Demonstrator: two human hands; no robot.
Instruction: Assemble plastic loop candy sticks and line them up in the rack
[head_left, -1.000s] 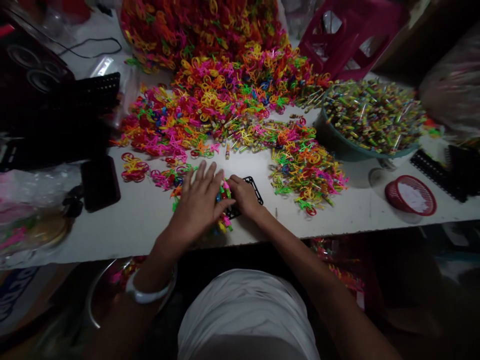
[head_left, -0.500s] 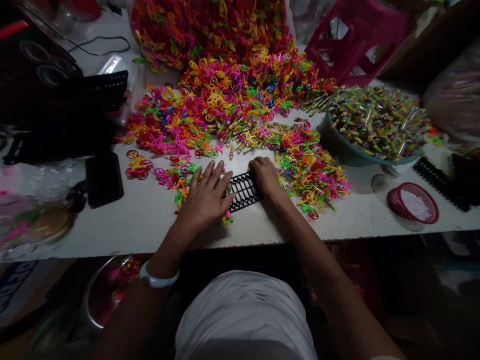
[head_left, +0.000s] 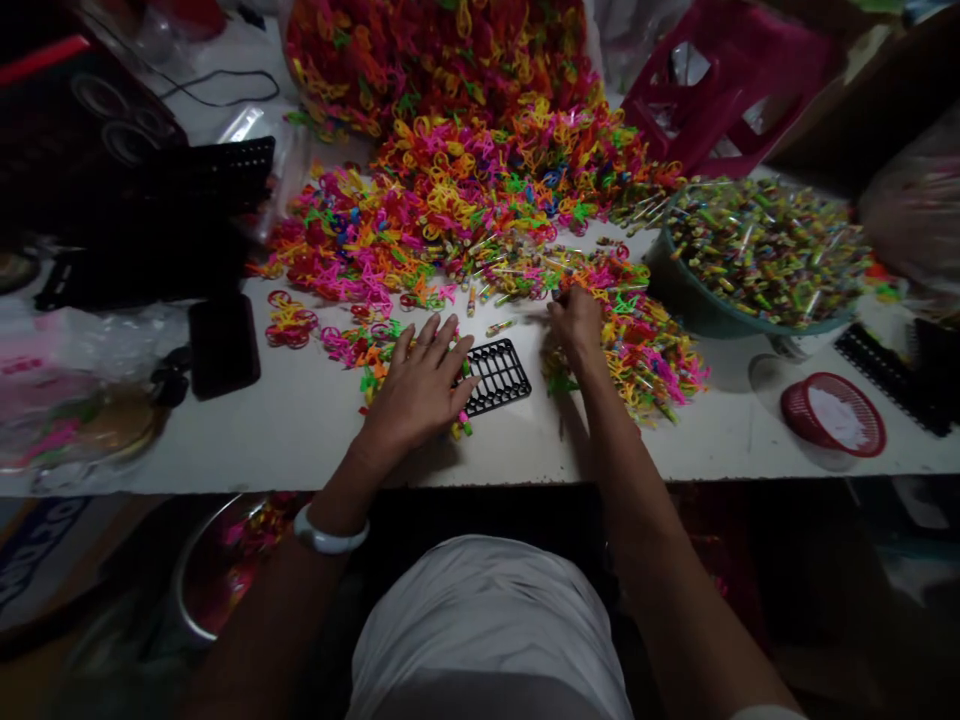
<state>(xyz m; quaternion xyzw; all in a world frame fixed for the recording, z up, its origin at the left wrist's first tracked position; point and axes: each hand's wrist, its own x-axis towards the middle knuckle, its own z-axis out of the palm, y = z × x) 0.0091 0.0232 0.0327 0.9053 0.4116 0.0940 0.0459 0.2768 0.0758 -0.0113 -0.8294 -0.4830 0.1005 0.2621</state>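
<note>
Red basket (head_left: 802,424) near green tub (head_left: 694,292) | left hand (head_left: 424,388) partly hides black rack (head_left: 501,374)

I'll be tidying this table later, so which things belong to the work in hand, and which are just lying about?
In the work, apparently:
Black grid frame, by the left hand
Colourful plastic pieces, by the right hand

Apparently just lying about:
Phone
Magenta plastic stool

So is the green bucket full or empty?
Full. In the green bucket, little colourful pieces are heaped right up to the rim.
</note>
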